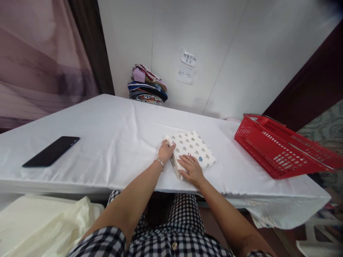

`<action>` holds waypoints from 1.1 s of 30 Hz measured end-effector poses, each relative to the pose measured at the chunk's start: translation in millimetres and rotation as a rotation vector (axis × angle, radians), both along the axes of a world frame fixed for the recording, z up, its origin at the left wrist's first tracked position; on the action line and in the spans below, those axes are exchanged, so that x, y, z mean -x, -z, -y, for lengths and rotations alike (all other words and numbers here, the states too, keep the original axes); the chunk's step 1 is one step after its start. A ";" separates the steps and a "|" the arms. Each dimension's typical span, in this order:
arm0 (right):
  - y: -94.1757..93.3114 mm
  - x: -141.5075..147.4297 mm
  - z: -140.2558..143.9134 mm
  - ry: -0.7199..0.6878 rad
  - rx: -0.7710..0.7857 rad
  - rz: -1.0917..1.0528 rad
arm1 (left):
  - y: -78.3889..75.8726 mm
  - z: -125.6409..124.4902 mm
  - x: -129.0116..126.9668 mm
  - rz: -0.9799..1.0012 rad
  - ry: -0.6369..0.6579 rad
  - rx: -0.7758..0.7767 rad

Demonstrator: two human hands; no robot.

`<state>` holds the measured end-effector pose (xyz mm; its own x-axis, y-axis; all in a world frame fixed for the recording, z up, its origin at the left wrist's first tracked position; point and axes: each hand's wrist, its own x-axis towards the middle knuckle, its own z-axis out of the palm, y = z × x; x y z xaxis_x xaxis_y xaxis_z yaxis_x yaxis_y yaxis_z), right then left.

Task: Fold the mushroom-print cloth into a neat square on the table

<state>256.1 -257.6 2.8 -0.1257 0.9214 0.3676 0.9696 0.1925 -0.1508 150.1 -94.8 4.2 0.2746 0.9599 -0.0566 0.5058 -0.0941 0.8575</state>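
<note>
A folded white cloth [197,144] with small grey-beige prints and a few coloured ones lies on the white-covered table [128,142] in front of me. Whether it is a garment, I cannot tell. At its left folded edge, my left hand [166,151] is closed, the fingers pinching the layers near the far corner. My right hand [191,170] rests flat on the near part of the cloth, fingers stretched out. The fold opens toward the left, where several layers show between my two hands.
A red plastic basket [276,153] with metal handles stands at the table's right end. On the left lies a dark flat tablet [52,151]. A stack of folded clothes [147,87] sits against the back wall, left of two paper notes [185,75].
</note>
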 end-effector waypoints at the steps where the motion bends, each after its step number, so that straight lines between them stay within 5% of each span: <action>1: 0.2 0.1 0.0 0.003 0.000 0.001 | -0.2 -2.6 -0.4 0.010 -0.001 0.015; 8: 4.0 3.5 2.0 -0.007 -0.041 0.015 | -3.3 -12.3 -2.9 0.145 -0.025 0.204; 25: 4.8 25.2 21.9 -0.008 -0.018 -0.008 | -5.7 -22.8 -6.8 0.035 -0.062 0.149; 27: 3.7 25.1 21.7 -0.007 -0.008 -0.011 | -9.7 -21.6 -5.1 -0.017 -0.088 0.051; 29: 1.7 26.0 21.7 -0.006 -0.001 -0.012 | -13.6 -16.2 -4.1 -0.102 -0.072 -0.202; 33: -2.2 28.7 21.9 0.006 0.012 -0.014 | -17.1 2.0 -9.6 -0.245 0.316 -0.713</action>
<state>227.4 -279.5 5.0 -0.1148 0.9265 0.3583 0.9685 0.1846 -0.1671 159.7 -96.8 21.3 0.5974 0.6673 0.4448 0.5294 -0.7448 0.4063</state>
